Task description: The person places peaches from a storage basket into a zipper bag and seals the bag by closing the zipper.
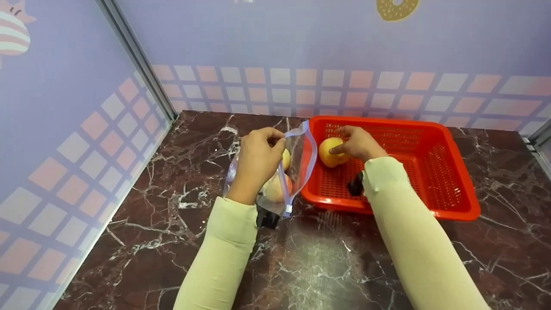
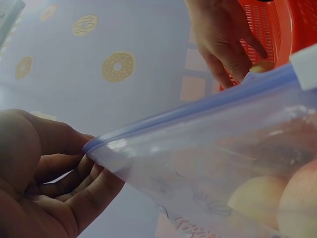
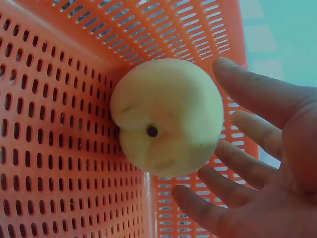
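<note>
Presently catalogued, one marble counter corner:

Left hand [image 1: 257,151]: fingers and thumb curled, pinching the upper zip edge of the bag, apparently so the mouth stands open toward the basket.

Bag [image 1: 297,172]: one, clear plastic with a blue zip strip, standing on the counter just left of the basket, its rim touching or nearly touching the basket wall.

Fruit in bag [image 1: 275,187]: at least two, pale yellow with a pink blush, low in the bag; whether a further piece lies behind the hand cannot be told.

Right hand [image 1: 359,144]: fingers spread and nearly straight, cupped over the loose fruit, fingertips at or close to its skin; not closed round it.

Loose fruit [image 3: 167,115]: one, yellow, stem pit facing the wrist camera, resting against the basket's left inner wall.

Basket [image 1: 452,172]: one, red, perforated, holding only that fruit so far as shows.

Counter [image 1: 310,267]: dark veined marble.
</note>
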Action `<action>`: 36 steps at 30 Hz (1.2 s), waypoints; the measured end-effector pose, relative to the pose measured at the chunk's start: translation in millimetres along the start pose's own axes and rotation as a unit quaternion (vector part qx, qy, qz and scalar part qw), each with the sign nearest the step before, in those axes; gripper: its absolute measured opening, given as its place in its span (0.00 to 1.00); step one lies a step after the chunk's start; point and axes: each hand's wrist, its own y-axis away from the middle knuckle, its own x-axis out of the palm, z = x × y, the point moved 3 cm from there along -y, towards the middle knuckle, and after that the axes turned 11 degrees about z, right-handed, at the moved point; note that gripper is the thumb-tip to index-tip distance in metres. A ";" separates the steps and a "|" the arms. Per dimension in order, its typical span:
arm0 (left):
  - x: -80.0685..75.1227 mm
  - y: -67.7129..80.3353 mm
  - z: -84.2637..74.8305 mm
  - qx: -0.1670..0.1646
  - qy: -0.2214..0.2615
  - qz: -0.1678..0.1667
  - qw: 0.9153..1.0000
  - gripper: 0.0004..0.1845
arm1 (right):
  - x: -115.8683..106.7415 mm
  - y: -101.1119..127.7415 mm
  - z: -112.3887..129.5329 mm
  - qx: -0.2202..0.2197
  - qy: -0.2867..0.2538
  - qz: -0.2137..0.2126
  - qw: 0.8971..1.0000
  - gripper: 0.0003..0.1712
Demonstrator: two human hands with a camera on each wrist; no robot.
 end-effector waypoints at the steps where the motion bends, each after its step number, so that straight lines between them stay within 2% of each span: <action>1: 0.3 0.5 -0.1 -0.001 0.000 0.003 1.000 0.07 | 0.6 0.0 -1.0 0.004 0.002 -0.001 1.000 0.41; 9: 0.9 3.0 -0.4 0.007 0.005 0.010 1.000 0.06 | 4.0 -2.5 -5.6 0.020 0.028 0.004 0.999 0.44; 22: -2.6 4.1 -0.4 -0.005 -0.001 0.006 1.000 0.06 | 7.6 -4.6 -3.6 0.014 0.061 0.009 0.998 0.42; 29: -3.6 3.4 0.3 0.008 0.001 0.005 1.000 0.06 | 4.5 -4.2 -2.7 0.008 0.090 0.004 0.996 0.41; 36: -4.6 2.0 1.8 -0.005 0.001 0.008 1.000 0.07 | 0.0 -3.1 -4.6 0.004 0.100 0.010 0.995 0.41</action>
